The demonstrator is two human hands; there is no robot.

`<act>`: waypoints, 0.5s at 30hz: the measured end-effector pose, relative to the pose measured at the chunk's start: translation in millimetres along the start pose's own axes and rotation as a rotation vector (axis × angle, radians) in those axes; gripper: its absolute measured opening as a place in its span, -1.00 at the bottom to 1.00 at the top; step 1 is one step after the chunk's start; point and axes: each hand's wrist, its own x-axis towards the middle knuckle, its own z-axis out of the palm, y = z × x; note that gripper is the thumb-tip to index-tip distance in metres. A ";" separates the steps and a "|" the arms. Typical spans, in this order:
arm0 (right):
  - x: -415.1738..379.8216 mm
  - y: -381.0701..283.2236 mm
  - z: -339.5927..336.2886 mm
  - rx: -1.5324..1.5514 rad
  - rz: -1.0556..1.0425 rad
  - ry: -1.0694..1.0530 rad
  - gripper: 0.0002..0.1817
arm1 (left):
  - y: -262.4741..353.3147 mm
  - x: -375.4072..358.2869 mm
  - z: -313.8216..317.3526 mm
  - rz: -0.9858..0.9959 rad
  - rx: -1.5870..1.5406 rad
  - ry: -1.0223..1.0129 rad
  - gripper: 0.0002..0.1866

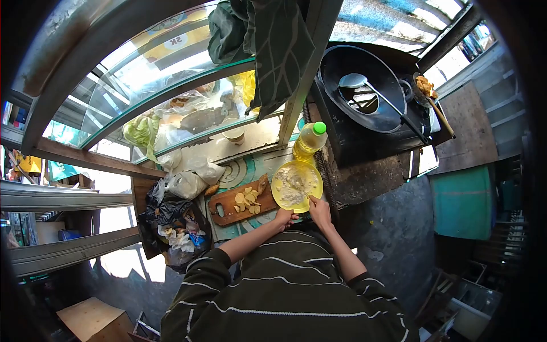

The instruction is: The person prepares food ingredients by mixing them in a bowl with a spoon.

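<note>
A yellow plate (319,181) with white flour (291,192) on it lies at the counter's front edge. My left hand (285,218) is closed at the plate's near rim, fingers curled against it. At the plate's right side, my right hand (320,212) pinches the handle of a utensil that looks like a spoon; its other end is in the flour. Left of the plate, a wooden cutting board (228,215) bears several pale yellow slices (247,200) and a brownish, root-like piece (262,183). Behind the plate stands a bottle of yellow oil (307,146) with a green cap.
A black wok (393,108) with a metal spatula (383,101) sits on the stove at the right. Fried food (424,86) lies in a strainer beside it. Full plastic bags (185,185) and a black trash bag (181,239) stand left. A glass case (188,114) holds lettuce (141,131).
</note>
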 end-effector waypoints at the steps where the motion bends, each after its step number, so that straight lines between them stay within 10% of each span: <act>1: -4.6 2.0 -4.4 -0.055 -0.003 -0.041 -0.67 | 0.6 -0.7 -1.1 0.002 0.002 -0.001 -0.76; 15: 29.4 -22.1 -15.2 0.055 -0.034 -0.050 -0.70 | 6.4 -12.4 2.5 0.086 0.086 0.045 -0.74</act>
